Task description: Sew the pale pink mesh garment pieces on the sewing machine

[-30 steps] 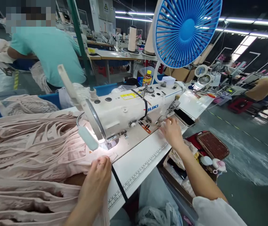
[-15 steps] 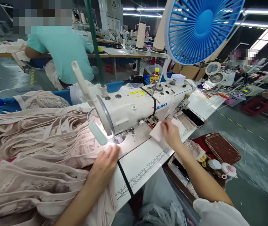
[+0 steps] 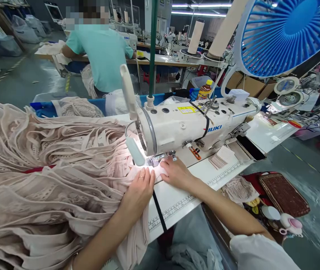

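The white sewing machine (image 3: 177, 125) stands on the white table, its lamp lighting the needle area. My left hand (image 3: 140, 187) lies on pale pink fabric (image 3: 133, 170) just in front of the needle, its fingers close together and pressing the cloth down. Right of it, my right hand (image 3: 175, 173) pinches a light piece of the fabric (image 3: 159, 170) beside the presser foot. A large heap of pale pink lace garments (image 3: 50, 202) covers the table's left side. Several small cut pieces (image 3: 222, 156) lie stacked under the machine's right end.
A blue fan (image 3: 292, 37) is at upper right. Behind the machine are a bottle (image 3: 205, 90), thread cones (image 3: 196, 37) and a green pole (image 3: 152, 48). A person in a teal shirt (image 3: 100, 56) sits beyond. A box with cups (image 3: 271, 213) is at lower right.
My right hand has moved left from the stacked pieces to the needle area with a light piece. The stack now lies uncovered. The view has shifted left.
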A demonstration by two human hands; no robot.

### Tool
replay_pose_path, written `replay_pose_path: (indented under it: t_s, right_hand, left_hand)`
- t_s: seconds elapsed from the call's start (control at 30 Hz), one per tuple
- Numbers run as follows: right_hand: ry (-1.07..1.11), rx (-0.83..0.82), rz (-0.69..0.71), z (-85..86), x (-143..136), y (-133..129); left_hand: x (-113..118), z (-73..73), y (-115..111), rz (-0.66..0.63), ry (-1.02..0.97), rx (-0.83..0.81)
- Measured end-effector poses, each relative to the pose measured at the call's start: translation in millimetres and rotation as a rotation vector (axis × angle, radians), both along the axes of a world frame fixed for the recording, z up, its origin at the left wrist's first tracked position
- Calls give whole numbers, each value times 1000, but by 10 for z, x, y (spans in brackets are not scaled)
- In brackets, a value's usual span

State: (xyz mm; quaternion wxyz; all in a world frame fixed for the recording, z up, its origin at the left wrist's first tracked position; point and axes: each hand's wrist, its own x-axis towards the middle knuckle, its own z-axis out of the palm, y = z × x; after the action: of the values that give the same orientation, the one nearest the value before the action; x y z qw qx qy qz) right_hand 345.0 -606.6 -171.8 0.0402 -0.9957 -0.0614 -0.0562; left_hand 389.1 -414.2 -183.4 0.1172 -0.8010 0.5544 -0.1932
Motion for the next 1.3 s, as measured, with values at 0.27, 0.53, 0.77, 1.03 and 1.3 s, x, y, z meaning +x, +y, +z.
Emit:
replay_pose_path:
  t_s: [0.27,0.53,0.77,1.03,1.3]
  right_hand:
    - [35,-152,-24,10,44,182]
    - [62,308,-109,-152,201,105]
    - [32,522,-119,-225,197,30]
    - [71,481,-144,-200,207,56]
    - [-133,470,92,-221,48,-84]
  left_hand:
    - [-57,-23,-5,-12,38,-42]
    - [55,-151,31,133,405,-329]
    - [-57,-326,3,-21,352,-345]
    - [-68,-241,-57,-14,169,-220]
    - [-46,-306,-107,-75,157,-396]
